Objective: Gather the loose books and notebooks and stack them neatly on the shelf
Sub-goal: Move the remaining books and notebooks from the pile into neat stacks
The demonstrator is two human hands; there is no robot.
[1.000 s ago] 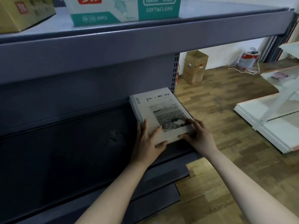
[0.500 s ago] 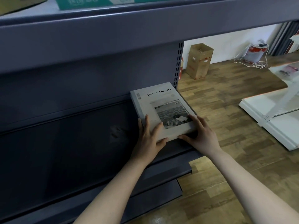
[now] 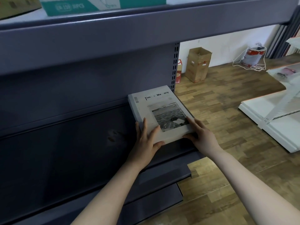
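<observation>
Grey book (image 3: 162, 101), perhaps several stacked, flat on the dark shelf (image 3: 65, 151), our left grip (image 3: 144, 143) flat-fingered on its cover, our right grip (image 3: 203, 137) clasping its near-right corner.
</observation>
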